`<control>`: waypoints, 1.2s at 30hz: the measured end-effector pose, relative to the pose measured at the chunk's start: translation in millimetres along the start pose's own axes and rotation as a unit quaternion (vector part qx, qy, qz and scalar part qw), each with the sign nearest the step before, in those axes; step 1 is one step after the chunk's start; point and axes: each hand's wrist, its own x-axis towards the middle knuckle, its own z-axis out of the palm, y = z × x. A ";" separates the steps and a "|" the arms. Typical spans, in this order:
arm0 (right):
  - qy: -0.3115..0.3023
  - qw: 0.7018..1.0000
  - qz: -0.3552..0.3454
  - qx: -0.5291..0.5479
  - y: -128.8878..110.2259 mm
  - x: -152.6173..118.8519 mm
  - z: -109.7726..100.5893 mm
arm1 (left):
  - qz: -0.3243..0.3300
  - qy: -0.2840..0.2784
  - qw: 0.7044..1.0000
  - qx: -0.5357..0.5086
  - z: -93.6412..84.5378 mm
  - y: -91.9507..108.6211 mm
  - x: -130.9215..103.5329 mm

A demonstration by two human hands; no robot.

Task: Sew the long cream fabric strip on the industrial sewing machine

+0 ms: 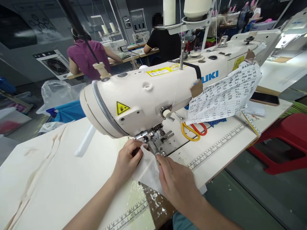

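Under the head of a white sewing machine (144, 92), my left hand (128, 159) pinches the edge of a thin white piece of fabric (148, 169) between thumb and fingers. My right hand (177, 182) is closed around slim metal tweezers (153, 151), their tips pointing at the fabric edge beside the presser foot (157, 148). The fabric hangs down between both hands, over the table's front edge. My fingers partly cover the needle area and the tweezers' grip.
Yellow-and-red-handled scissors (190, 131) lie right of the needle area. A handwritten sheet (223, 92) hangs from the machine arm. A phone (265, 98) rests farther right, near a red stool (283, 143). Printed rulers (216, 147) mark the tabletop. Several people sit at machines behind.
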 end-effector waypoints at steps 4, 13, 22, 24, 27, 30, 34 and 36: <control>-0.010 1.000 0.005 -0.012 0.5 2.0 0.5 | 0.002 0.000 1.000 0.003 0.1 0.2 -0.1; -0.002 0.998 -0.010 -0.056 -2.3 2.2 2.4 | 0.055 0.004 0.994 0.091 2.5 0.7 0.5; 0.004 0.999 0.004 -0.047 -2.8 1.3 1.7 | 0.018 -0.002 0.998 0.061 -0.7 1.0 1.5; -0.006 0.999 0.005 -0.041 -2.2 2.8 0.6 | 0.011 -0.001 0.999 0.051 -1.7 3.5 1.9; -0.012 0.999 0.007 -0.038 -2.1 5.2 0.1 | 0.020 0.003 0.999 0.044 -1.8 5.3 1.8; -0.011 0.999 0.012 -0.032 -2.9 6.4 1.3 | 0.053 0.011 0.997 0.055 -0.9 4.4 0.8; -0.016 0.999 0.018 -0.025 -3.6 6.9 2.2 | 0.140 0.029 0.985 0.098 -0.2 3.5 0.4; -0.021 0.999 0.016 -0.027 -3.7 7.1 1.7 | 0.191 0.031 0.973 0.125 -0.3 4.0 0.8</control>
